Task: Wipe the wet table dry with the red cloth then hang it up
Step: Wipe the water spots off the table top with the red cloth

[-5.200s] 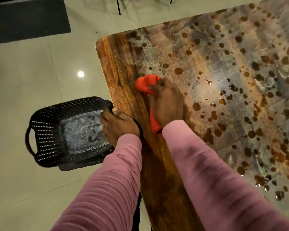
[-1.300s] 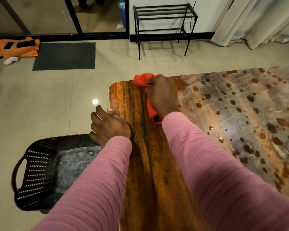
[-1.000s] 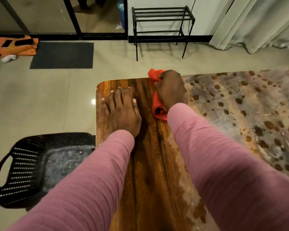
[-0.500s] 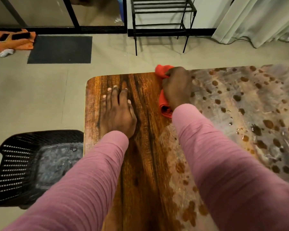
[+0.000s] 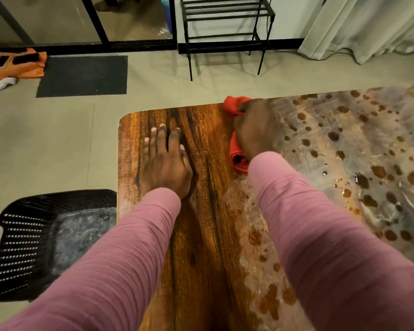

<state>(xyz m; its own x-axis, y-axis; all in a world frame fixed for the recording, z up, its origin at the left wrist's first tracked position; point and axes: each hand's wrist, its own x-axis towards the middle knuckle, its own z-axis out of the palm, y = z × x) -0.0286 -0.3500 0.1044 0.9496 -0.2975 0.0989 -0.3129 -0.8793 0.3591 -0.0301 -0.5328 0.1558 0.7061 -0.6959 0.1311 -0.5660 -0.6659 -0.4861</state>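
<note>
1. Progress is at an early stage, in my judgement. On the brown wooden table [image 5: 201,235], only the strip along its left end shows clean dark grain and looks dry.
2. To the right of this strip the top carries a grey film of water with many brown drops [image 5: 344,163], as far as the view goes. A wet patch with drops also lies nearer to the person, beside the right sleeve. So the greater part of the wiping is left.
3. Hanging is not yet begun, because the cloth is on the table. A black metal rack [image 5: 225,20] with thin bars stands at the wall beyond the table. It may serve for hanging, but I cannot say this for sure.
4. The red fabric cloth [image 5: 236,156], bunched into a roll, lies at the far edge of the table, just where the dry strip meets the wet part. One end shows beyond the fingers and the other end shows beside the wrist.
5. The right hand [image 5: 255,130] lies on top of the cloth with its fingers curled round it, and it seems to press the cloth onto the wood.
6. The left hand [image 5: 166,163] rests flat on the dry strip, with fingers straight and a little apart, and it holds nothing. It is to the left of the cloth and does not touch it, with bare wood between them.
7. A black perforated plastic basket [image 5: 34,244] stands on the floor just beside the left end of the table.
</note>
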